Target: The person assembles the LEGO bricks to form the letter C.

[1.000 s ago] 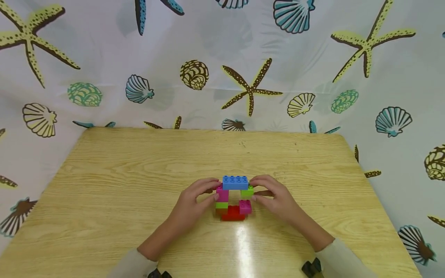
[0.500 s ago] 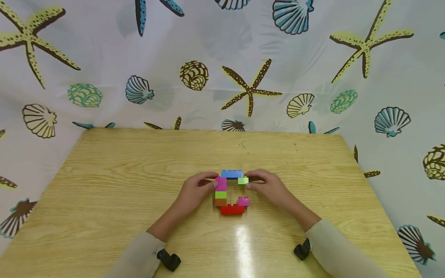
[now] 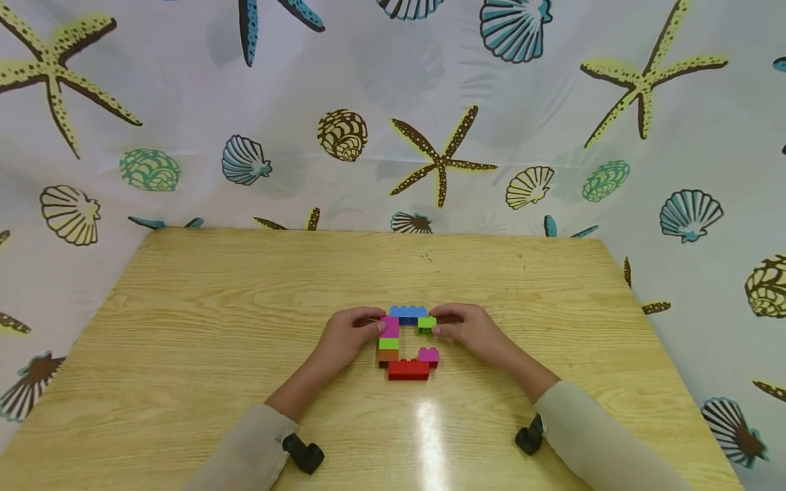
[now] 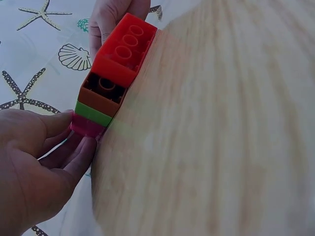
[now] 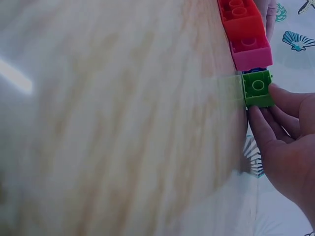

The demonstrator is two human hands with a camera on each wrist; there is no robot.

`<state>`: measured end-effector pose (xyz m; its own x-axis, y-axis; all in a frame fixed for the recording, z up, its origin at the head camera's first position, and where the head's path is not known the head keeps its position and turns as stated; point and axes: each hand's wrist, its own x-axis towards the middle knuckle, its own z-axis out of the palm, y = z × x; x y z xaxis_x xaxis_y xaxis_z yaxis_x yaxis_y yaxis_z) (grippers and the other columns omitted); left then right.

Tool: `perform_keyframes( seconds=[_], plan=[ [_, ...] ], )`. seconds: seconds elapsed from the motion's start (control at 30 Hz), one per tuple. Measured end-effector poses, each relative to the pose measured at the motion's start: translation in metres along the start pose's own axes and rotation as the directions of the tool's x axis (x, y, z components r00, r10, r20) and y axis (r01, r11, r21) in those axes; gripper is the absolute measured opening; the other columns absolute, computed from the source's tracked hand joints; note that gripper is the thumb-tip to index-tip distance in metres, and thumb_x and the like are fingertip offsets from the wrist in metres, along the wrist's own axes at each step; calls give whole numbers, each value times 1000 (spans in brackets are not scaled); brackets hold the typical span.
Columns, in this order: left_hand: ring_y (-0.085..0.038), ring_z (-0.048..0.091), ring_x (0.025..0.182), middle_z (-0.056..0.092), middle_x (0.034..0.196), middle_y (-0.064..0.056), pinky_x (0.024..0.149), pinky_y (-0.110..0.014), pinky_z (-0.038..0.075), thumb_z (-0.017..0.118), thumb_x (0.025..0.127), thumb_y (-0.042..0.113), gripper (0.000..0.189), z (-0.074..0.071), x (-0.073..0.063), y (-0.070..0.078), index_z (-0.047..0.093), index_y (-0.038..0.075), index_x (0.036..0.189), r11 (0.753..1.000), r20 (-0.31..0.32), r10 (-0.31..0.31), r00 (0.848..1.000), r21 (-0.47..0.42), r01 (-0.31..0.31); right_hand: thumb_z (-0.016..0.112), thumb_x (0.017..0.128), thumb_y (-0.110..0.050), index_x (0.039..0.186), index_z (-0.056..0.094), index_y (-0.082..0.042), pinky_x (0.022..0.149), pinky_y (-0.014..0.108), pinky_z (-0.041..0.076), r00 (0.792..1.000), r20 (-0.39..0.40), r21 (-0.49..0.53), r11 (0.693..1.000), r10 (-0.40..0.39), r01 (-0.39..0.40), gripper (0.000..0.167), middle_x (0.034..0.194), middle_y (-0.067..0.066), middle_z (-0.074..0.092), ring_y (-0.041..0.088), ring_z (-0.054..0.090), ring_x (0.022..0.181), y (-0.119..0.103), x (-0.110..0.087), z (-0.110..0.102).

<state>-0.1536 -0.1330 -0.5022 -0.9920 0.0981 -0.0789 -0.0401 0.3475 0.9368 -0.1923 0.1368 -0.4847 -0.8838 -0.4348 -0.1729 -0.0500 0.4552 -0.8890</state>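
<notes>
A ring-like shape of joined toy building bricks is on the wooden table, studs facing away from me. Its blue brick (image 3: 408, 311) forms the far side and its red brick (image 3: 408, 370) the near side. On the left run a magenta brick (image 3: 389, 328), a lime brick (image 3: 389, 344) and an orange-brown brick (image 3: 388, 355). My left hand (image 3: 340, 341) pinches the magenta one between thumb and fingers. My right hand (image 3: 473, 334) pinches a green brick (image 5: 258, 86) under the blue one's right end. A gap separates it from a small magenta brick (image 3: 428, 356) beside the red.
The wooden table (image 3: 215, 307) spreads around the bricks, with a bright glare streak in front of them. A white cloth (image 3: 295, 82) printed with shells and starfish hangs behind and at both sides. Black wrist mounts (image 3: 303, 454) sit at both cuffs.
The brick shape has tipped: the blue brick's stud top faced up and now its hollow underside shows. Both hands moved slightly away from me with it, keeping their hold.
</notes>
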Motion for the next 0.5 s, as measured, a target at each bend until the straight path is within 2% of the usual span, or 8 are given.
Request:
perform_keyframes(
  seconds=[0.5],
  plan=[
    [-22, 67, 106, 72, 117, -8, 91, -38, 54, 69, 96, 17, 26, 0, -4, 5, 73, 10, 121, 1000, -20, 0, 1000, -15, 0, 71, 96, -20, 129, 68, -14, 97, 36, 52, 1000, -1, -5, 1000, 6, -6, 34, 128, 5, 68, 21, 63, 116, -1, 3, 2]
  ],
)
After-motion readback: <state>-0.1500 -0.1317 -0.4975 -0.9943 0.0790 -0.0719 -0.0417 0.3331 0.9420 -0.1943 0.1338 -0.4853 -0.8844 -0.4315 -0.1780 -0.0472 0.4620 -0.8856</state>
